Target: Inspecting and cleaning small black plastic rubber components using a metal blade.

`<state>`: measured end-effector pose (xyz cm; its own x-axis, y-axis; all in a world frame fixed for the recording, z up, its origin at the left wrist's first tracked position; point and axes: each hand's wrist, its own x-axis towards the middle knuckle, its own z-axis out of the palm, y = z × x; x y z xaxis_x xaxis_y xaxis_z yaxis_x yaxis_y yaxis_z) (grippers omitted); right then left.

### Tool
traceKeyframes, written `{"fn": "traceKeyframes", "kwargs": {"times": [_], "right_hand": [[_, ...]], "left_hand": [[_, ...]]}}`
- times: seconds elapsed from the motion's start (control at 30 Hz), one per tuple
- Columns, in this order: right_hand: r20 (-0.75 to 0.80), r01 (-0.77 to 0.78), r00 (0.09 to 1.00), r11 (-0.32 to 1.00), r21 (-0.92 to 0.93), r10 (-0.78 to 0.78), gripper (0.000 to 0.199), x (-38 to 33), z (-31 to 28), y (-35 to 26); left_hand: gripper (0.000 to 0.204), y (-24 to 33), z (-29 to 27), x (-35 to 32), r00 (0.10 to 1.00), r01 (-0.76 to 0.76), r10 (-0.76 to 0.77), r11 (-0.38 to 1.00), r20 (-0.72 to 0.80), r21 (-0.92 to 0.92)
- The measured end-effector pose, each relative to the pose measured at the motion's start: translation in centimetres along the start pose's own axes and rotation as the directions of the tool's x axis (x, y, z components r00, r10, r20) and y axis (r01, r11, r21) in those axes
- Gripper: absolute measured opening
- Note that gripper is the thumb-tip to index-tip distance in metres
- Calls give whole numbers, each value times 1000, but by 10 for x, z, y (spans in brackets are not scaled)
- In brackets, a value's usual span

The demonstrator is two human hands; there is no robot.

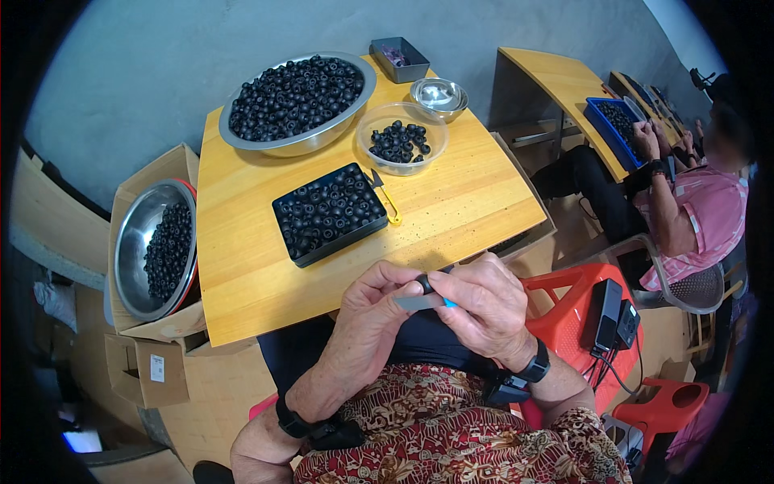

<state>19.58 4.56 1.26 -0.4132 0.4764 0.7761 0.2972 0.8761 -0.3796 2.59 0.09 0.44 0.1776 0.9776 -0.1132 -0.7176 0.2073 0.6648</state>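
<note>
Just in front of the table's near edge, my left hand (pixel 363 315) is closed, pinching a small round black part (pixel 423 282) between thumb and fingertips. My right hand (pixel 484 306) is closed on a small knife; its blue handle shows at the fingers and its grey blade (pixel 415 303) points left, just below the black part. My right fingertips also come up against that part. Nearest to both hands on the table is a dark rectangular tray (pixel 339 246) full of similar black parts with holes. A yellow-handled knife (pixel 388 198) lies along its right side.
Farther back on the wooden table (pixel 459 210) stand a large metal bowl (pixel 367 97) heaped with black parts, a clear plastic bowl (pixel 439 145), metal bowls (pixel 439 95) and a grey bin (pixel 403 73). Another basin (pixel 129 258) is at left. Red stools (pixel 564 302) and a seated co-worker (pixel 693 210) are at right.
</note>
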Motion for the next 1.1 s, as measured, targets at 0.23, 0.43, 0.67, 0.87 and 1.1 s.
{"fn": "traceKeyframes", "kwargs": {"times": [0.23, 0.43, 0.67, 0.87, 1.1], "right_hand": [[-19, -63, 998, 995, 73, 65, 33, 1, 2, 0], [46, -302, 952, 912, 279, 301, 31, 0, 2, -1], [65, -271, 962, 923, 273, 264, 34, -1, 2, 1], [55, -334, 941, 885, 324, 335, 29, 0, 0, 0], [85, -384, 922, 859, 338, 379, 26, 1, -3, 1]], "left_hand": [[11, 1, -1, -1, 1000, 17, -17, 1000, 6, -10], [15, 0, -3, -1, 1000, 24, -24, 1000, 14, -11], [16, -1, -4, -3, 1000, 13, -13, 1000, -8, 12], [16, 0, -4, -1, 1000, 7, -7, 1000, 4, 1], [14, 1, -4, 0, 1000, -9, 9, 1000, 17, 13]]}}
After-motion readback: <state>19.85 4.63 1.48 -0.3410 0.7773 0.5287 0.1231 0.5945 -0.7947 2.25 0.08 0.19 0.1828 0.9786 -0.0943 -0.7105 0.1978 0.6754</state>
